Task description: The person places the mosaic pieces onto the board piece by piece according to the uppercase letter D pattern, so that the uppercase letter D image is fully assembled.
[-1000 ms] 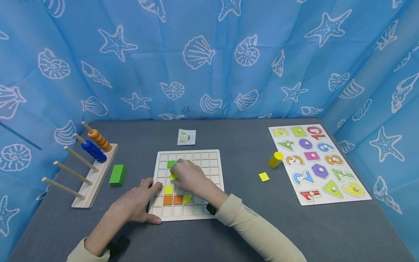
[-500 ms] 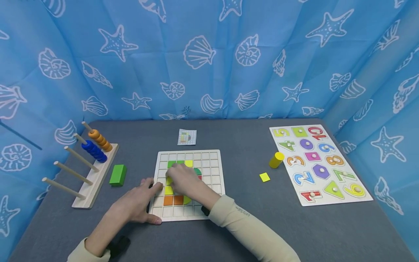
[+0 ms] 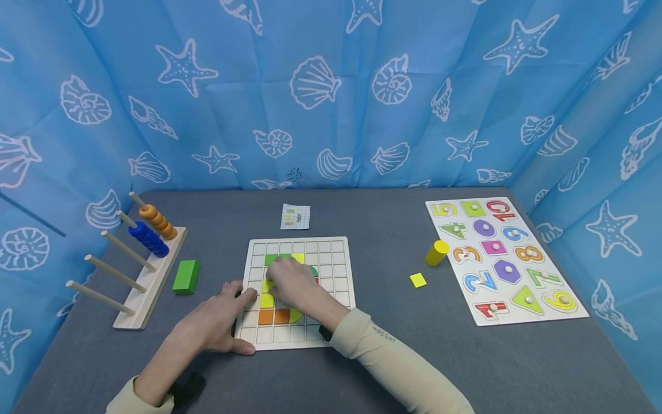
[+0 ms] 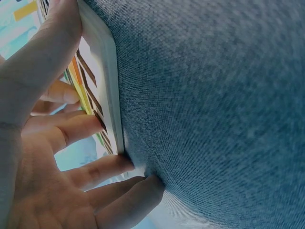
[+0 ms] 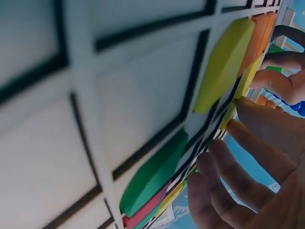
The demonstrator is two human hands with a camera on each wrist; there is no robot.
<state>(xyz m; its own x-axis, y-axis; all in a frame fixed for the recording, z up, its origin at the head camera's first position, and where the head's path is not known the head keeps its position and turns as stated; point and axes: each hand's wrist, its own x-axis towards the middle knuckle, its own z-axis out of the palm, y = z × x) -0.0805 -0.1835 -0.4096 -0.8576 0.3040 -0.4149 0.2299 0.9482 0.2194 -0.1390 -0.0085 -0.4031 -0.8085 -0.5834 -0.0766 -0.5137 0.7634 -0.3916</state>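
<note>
A pale wooden grid board (image 3: 338, 284) lies flat on the table with coloured tiles in its cells. My left hand (image 3: 219, 319) rests at its left edge, thumb by the front corner, forefinger on the board. My right hand (image 3: 295, 283) is over the board, thumb and forefinger pinching a yellow square tile (image 5: 229, 117) low at a cell. Just in front of that lies another yellow square (image 3: 266, 301), then orange squares (image 3: 266, 316) and a yellow rounded tile (image 3: 295, 315). Green tiles (image 3: 271, 259), a yellow one (image 3: 298, 257) and a dark green rounded tile (image 5: 155, 174) show around my right hand.
Behind the board lies a small pattern card (image 3: 295, 217). A loose yellow square (image 3: 418, 280) and a yellow cylinder (image 3: 437, 253) are to the right, near a number puzzle board (image 3: 507, 261). Left are a green block (image 3: 186, 277) and a peg rack (image 3: 150, 282) with beads.
My right hand has moved slightly left and lowered the yellow square, which was tilted, toward the cell behind the other yellow square. Over the last half second it barely shifts. My left hand stays put.
</note>
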